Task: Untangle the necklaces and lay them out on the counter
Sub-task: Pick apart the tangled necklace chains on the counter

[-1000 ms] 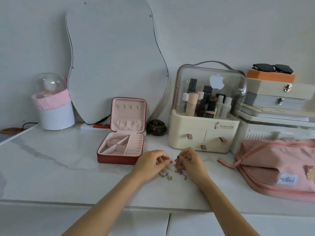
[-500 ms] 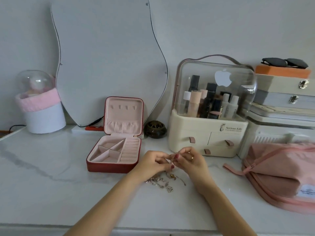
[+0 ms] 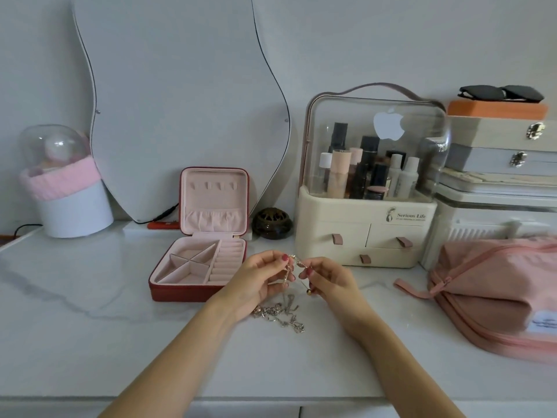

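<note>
Necklaces (image 3: 278,316): thin tangled chains, part heaped on counter (image 3: 90,342), part pinched by left hand (image 3: 259,282) and right hand (image 3: 328,279).

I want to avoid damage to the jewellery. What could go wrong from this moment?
1. Both hands, left hand and right hand, pinch the lifted necklace while the tangled pile lies below on the counter; pulling apart may tighten knots or snap a thin chain.
2. The small ball pendant hangs loose and could catch on the pile.
</note>
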